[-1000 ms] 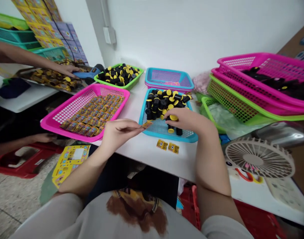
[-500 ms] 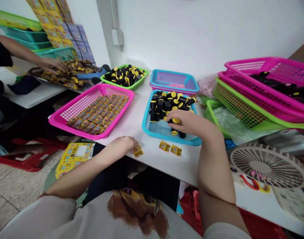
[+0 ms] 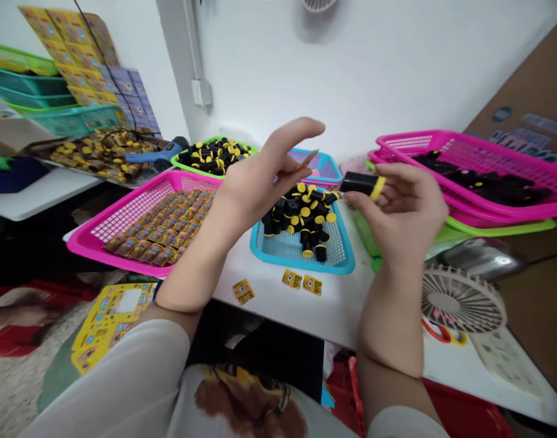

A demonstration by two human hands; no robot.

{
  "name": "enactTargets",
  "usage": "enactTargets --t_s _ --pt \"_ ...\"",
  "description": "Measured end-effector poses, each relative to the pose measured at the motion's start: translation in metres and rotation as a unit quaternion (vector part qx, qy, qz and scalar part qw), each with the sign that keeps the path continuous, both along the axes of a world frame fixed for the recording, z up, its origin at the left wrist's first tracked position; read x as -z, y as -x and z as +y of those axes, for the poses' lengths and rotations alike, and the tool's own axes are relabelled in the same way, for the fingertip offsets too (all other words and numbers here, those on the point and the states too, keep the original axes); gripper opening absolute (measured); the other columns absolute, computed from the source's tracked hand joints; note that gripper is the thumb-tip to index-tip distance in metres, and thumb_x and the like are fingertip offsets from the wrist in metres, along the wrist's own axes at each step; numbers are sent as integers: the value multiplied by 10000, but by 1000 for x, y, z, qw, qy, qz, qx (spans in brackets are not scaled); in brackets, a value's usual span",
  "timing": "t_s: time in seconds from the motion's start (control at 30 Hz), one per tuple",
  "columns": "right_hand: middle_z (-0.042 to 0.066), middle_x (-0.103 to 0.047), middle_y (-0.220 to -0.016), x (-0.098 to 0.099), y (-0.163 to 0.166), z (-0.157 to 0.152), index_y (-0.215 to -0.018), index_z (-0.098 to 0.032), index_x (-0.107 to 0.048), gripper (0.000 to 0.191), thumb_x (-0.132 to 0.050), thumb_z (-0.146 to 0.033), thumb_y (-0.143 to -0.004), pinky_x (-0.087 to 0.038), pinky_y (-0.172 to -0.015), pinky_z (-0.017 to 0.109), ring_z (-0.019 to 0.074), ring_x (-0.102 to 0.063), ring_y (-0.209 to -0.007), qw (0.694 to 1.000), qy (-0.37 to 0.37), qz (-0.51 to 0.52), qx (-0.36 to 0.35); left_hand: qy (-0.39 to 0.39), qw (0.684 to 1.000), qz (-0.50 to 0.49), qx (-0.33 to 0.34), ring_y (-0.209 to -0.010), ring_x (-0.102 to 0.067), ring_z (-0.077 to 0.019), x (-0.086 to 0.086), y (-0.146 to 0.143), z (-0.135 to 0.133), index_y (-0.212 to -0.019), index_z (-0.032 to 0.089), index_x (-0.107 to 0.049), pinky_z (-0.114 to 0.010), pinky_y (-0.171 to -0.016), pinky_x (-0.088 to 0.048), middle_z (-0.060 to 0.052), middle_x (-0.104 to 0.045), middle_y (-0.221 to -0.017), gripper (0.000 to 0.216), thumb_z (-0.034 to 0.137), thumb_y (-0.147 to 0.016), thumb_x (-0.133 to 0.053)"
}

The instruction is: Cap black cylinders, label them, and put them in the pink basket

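Raised above the table, my left hand (image 3: 272, 164) pinches a small thin label (image 3: 309, 159) edge-on between thumb and fingers. To its right, my right hand (image 3: 399, 207) grips a black canister with a yellow lid (image 3: 363, 184), tilted on its side. Below the two hands a blue basket (image 3: 301, 263) holds a heap of more black canisters with yellow lids (image 3: 306, 210). Several flat yellow printed labels (image 3: 291, 279) lie on the white table in front of the basket.
A pink basket (image 3: 84, 240) of wrapped canisters stands left, a green basket (image 3: 176, 161) of canisters behind it. Stacked pink and green baskets (image 3: 479, 207) rise at right above a small fan (image 3: 463, 298). A blue heat gun (image 3: 155, 156) lies far left.
Both hands have risen from the table. My right hand has lifted a canister out of the blue basket, and my left hand has brought up a label. The co-worker's arm at left has gone from view.
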State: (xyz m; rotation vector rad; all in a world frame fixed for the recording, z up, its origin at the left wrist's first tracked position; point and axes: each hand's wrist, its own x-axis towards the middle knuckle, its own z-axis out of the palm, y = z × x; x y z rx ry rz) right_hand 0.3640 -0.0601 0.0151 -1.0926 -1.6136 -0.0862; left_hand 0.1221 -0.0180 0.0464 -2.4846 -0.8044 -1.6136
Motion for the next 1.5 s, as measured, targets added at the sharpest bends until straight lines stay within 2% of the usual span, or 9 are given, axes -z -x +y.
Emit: enactTargets --t_s 0.27,0.43,0.67,0.83,1.0,1.1,1.2,1.33,1.5 --pt "74 -608 -1362 -10 4 -17 -1257 -360 -682 332 -723 -427 -935 -673 -915 452 295 -681 -1234 995 -66 69 11 109 992 11 57 -779 -773 -139 14 -18 29 -1455 227 -460 -211 -686 -589 -17 -738 -958 452 319 -1033 -593" --pt "61 -708 -1218 -2 10 -5 -1369 -372 -618 392 -585 -514 -1005 -676 -861 441 252 -743 -1073 993 0 117 -19 159 969 100 161 -849 -770 -159 22 -19 57 -1456 256 -441 -276 -844 -626 -17 -757 -1018 522 194 -972 -627" --pt "34 -764 -966 -1 15 -6 -1283 -338 -686 461 -644 -637 -934 -669 -733 415 225 -758 -813 981 91 156 -66 130 977 96 142 -989 -779 -194 27 -20 57 -1502 295 -384 -336 -842 -643 -29 -754 -1146 544 195 -1001 -574" --pt "37 -747 -1098 -2 18 -5 -1190 -331 -726 387 -743 -564 -881 -661 -752 390 204 -747 -838 985 91 126 -79 118 977 93 149 -1023 -786 -194 25 -19 53 -1519 370 -379 -323 -830 -652 2 -719 -1230 553 179 -1025 -539" --pt "57 -703 -1165 -5 17 -6 -1161 -316 -738 365 -769 -515 -857 -662 -868 424 244 -731 -1035 990 78 92 -71 139 961 58 232 -1098 -775 -205 24 -19 46 -1565 337 -315 -317 -901 -648 -89 -482 -1564 629 253 -1007 -593" --pt "51 -700 -1134 -8 18 -10 -1101 -306 -752 354 -823 -499 -813 -661 -870 415 236 -728 -1014 988 86 87 -94 141 951 52 271 -1169 -748 -252 25 -18 42 -1581 280 -289 -363 -932 -644 -159 -346 -1646 778 366 -938 -717" --pt "42 -711 -1092 -8 22 -10 -1024 -288 -747 384 -876 -522 -750 -664 -818 385 206 -732 -910 981 106 106 -122 142 960 74 231 -1193 -734 -286 26 -21 37 -1567 290 -344 -387 -899 -653 -136 -465 -1568 812 388 -889 -781" --pt "8 -730 -923 -4 29 -6 -1005 -266 -721 430 -897 -528 -713 -643 -698 332 165 -712 -761 974 124 166 -94 111 973 75 189 -1151 -745 -240 26 -32 29 -1545 317 -406 -337 -888 -652 -73 -643 -1384 663 344 -955 -709" --pt "-62 -643 -631 1 32 1 -913 -252 -664 399 -851 -565 -748 -453 -405 235 93 -538 -450 958 144 232 -84 89 972 103 190 -1122 -729 -216 24 -44 22 -1483 299 -505 -344 -1005 -616 -41 -740 -1194 553 289 -965 -699"
